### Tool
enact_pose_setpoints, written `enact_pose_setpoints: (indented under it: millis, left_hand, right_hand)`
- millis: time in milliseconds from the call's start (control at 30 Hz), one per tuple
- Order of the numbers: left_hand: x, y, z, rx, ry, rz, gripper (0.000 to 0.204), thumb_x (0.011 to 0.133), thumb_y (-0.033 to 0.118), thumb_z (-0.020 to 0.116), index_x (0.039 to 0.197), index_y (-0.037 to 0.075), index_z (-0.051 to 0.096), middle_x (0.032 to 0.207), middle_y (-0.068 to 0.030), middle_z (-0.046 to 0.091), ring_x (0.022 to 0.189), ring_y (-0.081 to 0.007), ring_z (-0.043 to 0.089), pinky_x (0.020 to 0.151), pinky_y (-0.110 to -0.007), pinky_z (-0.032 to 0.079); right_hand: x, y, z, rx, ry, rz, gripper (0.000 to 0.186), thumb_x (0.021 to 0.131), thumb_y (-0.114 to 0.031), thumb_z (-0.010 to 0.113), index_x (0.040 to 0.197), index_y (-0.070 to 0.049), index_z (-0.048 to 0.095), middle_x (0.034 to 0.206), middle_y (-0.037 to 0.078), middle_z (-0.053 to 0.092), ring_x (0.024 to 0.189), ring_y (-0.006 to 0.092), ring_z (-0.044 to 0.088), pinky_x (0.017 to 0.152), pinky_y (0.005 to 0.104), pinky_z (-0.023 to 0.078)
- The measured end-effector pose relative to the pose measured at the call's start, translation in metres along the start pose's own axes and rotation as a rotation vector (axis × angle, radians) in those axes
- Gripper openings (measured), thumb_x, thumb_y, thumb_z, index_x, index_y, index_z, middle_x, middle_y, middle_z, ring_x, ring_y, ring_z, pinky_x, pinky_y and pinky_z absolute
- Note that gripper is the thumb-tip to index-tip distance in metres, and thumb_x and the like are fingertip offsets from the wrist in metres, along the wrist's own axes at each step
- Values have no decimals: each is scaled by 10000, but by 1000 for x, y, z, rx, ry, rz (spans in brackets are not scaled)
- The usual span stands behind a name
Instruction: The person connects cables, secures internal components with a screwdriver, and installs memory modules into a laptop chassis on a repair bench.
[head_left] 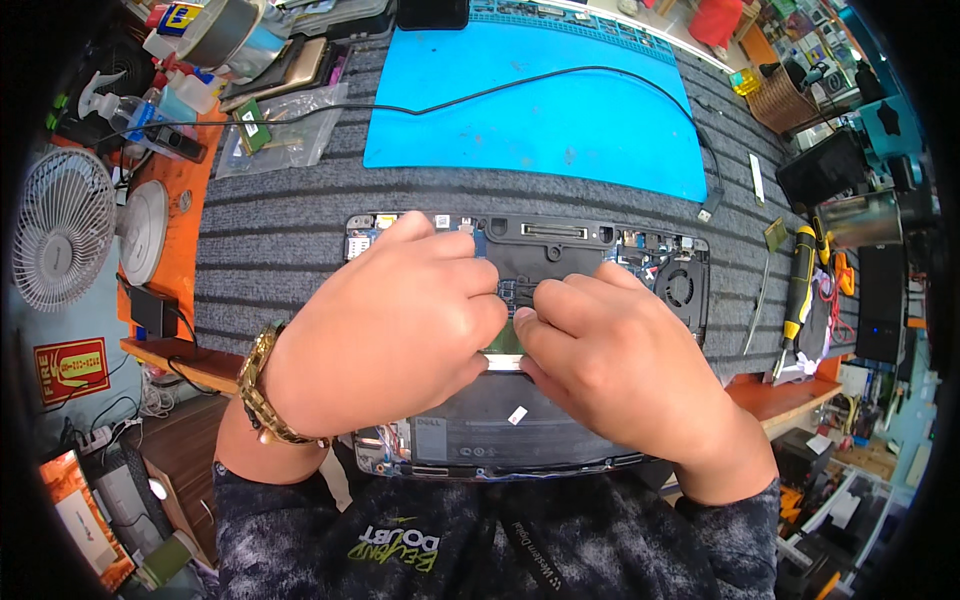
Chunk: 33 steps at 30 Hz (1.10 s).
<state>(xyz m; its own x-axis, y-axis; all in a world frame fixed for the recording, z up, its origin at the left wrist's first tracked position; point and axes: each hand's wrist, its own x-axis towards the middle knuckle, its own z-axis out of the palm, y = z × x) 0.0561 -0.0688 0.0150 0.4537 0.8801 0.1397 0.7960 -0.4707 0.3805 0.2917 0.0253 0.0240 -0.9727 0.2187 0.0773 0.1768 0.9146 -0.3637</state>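
An opened laptop base (655,240) lies in front of me with its inside facing up. Near its middle is a green memory module (497,342) with a pale silvery edge, mostly covered by my fingers. My left hand (400,305) is closed at the module's left side, fingers curled over the board. From the right, my right hand (605,350) is closed too, thumb and forefinger at the other end of the module. The fingertips are partly hidden. Below the hands shows the black battery (480,430); a small cooling fan (682,287) sits at the upper right.
A blue work mat (530,120) lies beyond the laptop, crossed by a black cable (470,95). Another green memory module (252,125) rests on a clear bag at the left. A yellow-black screwdriver (800,280) lies at the right; a white fan (65,230) stands far left.
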Motion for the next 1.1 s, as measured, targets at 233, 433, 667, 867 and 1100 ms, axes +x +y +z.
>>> enact_pose_setpoints:
  millis: [233,433,667,867,1100]
  left_hand:
    - [-2,11,0,93,0,-18,310,655,212,962,888,80,808,861,-14,651,908,-246,648,835,-419,490]
    - [-6,14,-1,143,-4,-38,334,649,219,962,929,76,849,850,-10,657,886,-240,647,833,-422,494]
    - [6,6,-6,24,107,23,400,629,253,1001,943,75,828,826,-33,633,825,-275,618,782,-432,456]
    - [9,0,-6,-22,211,22,322,770,297,982,940,76,821,791,-50,615,775,-285,608,742,-429,440]
    - [12,-9,-3,-40,218,21,273,824,273,954,944,70,817,766,-51,619,746,-277,603,735,-430,437]
  right_hand:
    - [-5,-10,3,-60,1,32,200,919,-120,789,1073,-4,737,917,80,585,888,288,673,804,440,515]
    - [-2,-16,0,-55,1,44,202,933,-111,773,1097,-2,729,941,94,596,905,303,681,830,447,531]
    - [-36,34,-38,-43,222,270,228,946,-129,840,1138,-15,799,925,118,733,839,310,729,795,429,584]
    - [-105,169,-88,-130,642,954,253,1034,-203,782,1166,3,848,984,170,835,913,252,791,849,400,610]
    - [-161,232,-80,-99,377,1201,404,928,-207,875,1294,-39,838,1225,193,851,1133,337,819,1007,430,624]
